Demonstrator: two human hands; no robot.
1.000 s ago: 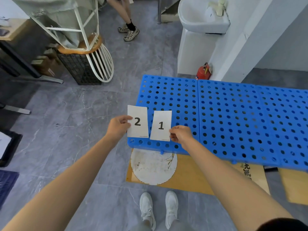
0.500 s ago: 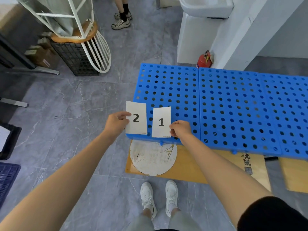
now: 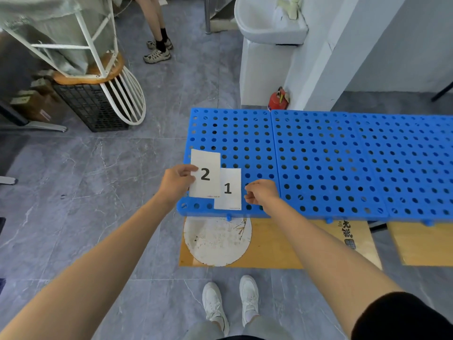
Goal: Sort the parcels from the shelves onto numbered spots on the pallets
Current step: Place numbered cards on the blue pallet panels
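A row of blue perforated pallets (image 3: 318, 155) lies on the floor in front of me. The white card marked 1 (image 3: 231, 192) lies flat on the near left corner of the leftmost pallet. My left hand (image 3: 175, 184) pinches the left edge of the card marked 2 (image 3: 208, 168) and holds it over that corner, where it overlaps the left side of card 1. Just to the right of card 1 is my right hand (image 3: 263, 192), with its fingers loosely curled, a small gap from the card, holding nothing. No parcels or shelves are in view.
Yellow wooden boards (image 3: 277, 244) stick out from under the pallets' near edge, by my white shoes (image 3: 230, 303). A black crate with a white wire stool (image 3: 98, 104) stands at the left. At the back are a white sink pedestal (image 3: 259, 69), a red extinguisher (image 3: 278, 100) and a person's legs (image 3: 157, 45).
My right hand has let go of card 1, which now lies on the pallet corner. My left hand has moved card 2 to the right until it overlaps card 1.
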